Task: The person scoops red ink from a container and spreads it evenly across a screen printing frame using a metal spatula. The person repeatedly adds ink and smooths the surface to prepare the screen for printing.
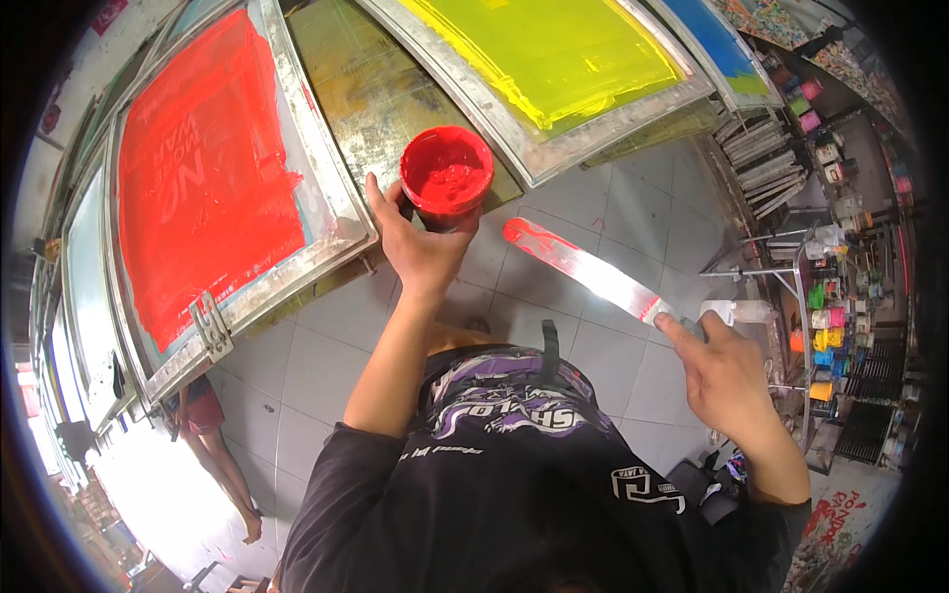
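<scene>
1. A metal-framed printing screen coated in red ink (203, 168) fills the upper left of the frame.
2. The left hand (420, 242), fingers clamped, holds a round tub of red ink (447, 176) at upper centre.
3. The right hand (727, 376), fingers closed on the handle, holds a long metal spatula with a red-smeared blade (583, 269) at centre right.

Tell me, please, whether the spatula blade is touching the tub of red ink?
Apart. The head view shows grey floor tiles between the spatula blade tip and the tub of red ink.
</scene>
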`<action>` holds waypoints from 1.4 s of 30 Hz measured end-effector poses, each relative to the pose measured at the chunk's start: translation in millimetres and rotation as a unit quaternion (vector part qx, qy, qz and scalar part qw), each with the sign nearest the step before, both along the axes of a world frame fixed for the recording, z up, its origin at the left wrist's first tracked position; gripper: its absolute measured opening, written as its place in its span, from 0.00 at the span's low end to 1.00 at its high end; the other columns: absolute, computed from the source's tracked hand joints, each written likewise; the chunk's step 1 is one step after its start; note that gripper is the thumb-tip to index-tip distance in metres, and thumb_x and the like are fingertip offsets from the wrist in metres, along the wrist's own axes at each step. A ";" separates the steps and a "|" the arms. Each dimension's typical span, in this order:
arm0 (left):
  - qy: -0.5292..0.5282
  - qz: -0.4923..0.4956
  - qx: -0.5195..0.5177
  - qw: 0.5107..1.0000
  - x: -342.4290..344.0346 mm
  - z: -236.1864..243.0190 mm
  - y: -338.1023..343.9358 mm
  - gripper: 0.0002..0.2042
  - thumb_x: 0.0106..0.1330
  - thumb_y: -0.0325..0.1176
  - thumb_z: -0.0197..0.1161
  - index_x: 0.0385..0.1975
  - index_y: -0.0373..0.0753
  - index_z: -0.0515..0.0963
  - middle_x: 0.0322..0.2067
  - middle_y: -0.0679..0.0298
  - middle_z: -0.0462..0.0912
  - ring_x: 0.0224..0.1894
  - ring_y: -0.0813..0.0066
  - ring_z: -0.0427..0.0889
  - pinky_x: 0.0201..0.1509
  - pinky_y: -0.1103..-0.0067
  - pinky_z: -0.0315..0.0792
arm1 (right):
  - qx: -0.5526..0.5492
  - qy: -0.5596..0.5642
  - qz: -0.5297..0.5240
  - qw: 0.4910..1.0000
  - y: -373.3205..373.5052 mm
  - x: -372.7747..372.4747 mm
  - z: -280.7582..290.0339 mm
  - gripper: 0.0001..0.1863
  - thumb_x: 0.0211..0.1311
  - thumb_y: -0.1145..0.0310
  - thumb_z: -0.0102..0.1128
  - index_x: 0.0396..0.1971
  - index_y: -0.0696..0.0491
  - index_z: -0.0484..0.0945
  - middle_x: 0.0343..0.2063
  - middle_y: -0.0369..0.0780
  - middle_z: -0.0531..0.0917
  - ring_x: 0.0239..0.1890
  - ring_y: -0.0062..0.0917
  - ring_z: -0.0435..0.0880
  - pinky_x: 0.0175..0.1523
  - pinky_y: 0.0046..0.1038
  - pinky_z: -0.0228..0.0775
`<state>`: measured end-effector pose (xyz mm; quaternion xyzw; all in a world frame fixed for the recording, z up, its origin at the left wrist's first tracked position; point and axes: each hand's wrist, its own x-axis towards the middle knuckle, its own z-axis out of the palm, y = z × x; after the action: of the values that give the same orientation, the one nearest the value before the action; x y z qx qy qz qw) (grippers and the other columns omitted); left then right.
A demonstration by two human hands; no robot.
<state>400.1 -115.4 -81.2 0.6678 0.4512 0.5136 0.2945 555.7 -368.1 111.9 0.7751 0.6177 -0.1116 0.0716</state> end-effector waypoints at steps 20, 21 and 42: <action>-0.005 0.004 0.008 1.000 4.5 -8.1 6.3 0.57 0.38 0.40 0.78 0.64 0.27 0.44 0.46 0.56 0.73 0.47 0.62 0.76 0.52 0.72 0.71 | 0.271 0.102 -0.037 0.956 60.9 -12.2 -111.9 0.30 0.54 0.77 0.56 0.57 0.36 0.71 0.26 0.41 0.68 0.24 0.35 0.72 0.27 0.35 0.66; 0.004 0.009 0.017 1.000 5.5 -6.9 6.7 0.57 0.38 0.41 0.78 0.64 0.27 0.44 0.45 0.56 0.73 0.47 0.62 0.76 0.52 0.72 0.71 | 0.253 0.092 -0.037 0.962 58.3 -13.4 -114.9 0.32 0.52 0.77 0.56 0.58 0.35 0.70 0.26 0.41 0.68 0.24 0.35 0.72 0.27 0.35 0.66; 0.001 0.013 -0.006 1.000 4.5 -7.3 6.8 0.58 0.36 0.40 0.79 0.64 0.28 0.44 0.47 0.55 0.72 0.49 0.61 0.75 0.54 0.71 0.70 | 0.229 0.163 -0.030 0.959 15.6 4.4 -44.2 0.29 0.53 0.80 0.53 0.57 0.41 0.71 0.29 0.44 0.71 0.27 0.40 0.74 0.29 0.37 0.67</action>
<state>404.6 -108.6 -88.5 0.6603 0.4633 0.5140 0.2919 560.0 -352.5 67.7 0.7600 0.6068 -0.0942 -0.2131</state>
